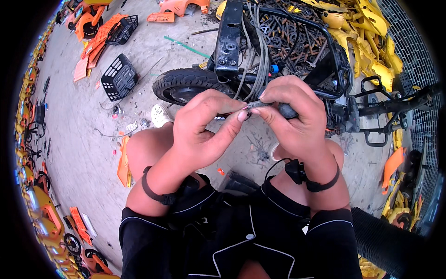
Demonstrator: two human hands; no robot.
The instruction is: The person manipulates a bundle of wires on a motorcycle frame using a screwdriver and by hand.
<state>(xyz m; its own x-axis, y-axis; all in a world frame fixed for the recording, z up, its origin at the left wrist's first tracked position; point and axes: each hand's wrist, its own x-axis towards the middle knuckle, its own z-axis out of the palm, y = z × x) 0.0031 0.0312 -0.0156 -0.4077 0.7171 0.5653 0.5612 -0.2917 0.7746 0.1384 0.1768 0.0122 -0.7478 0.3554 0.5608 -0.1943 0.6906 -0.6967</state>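
Note:
Both hands meet over my lap in front of a dark vehicle frame [227,44]. My left hand [202,128] is closed, thumb and forefinger pinching one end of a thin grey cable-like piece [257,104]. My right hand [299,111] grips the same piece from the other side. A dark rounded knob [288,110] shows under its curled fingers; whether it joins the grey piece I cannot tell. Just beyond the fingertips, several grey cables [261,51] hang down over the frame. A black tyre [186,83] lies behind my left hand.
A heap of rusty metal parts [290,39] lies beyond the frame, with yellow panels [371,42] at the far right. A black basket [119,76] rests on the concrete floor [93,144] to the left. An orange panel [123,162] lies beside my left leg.

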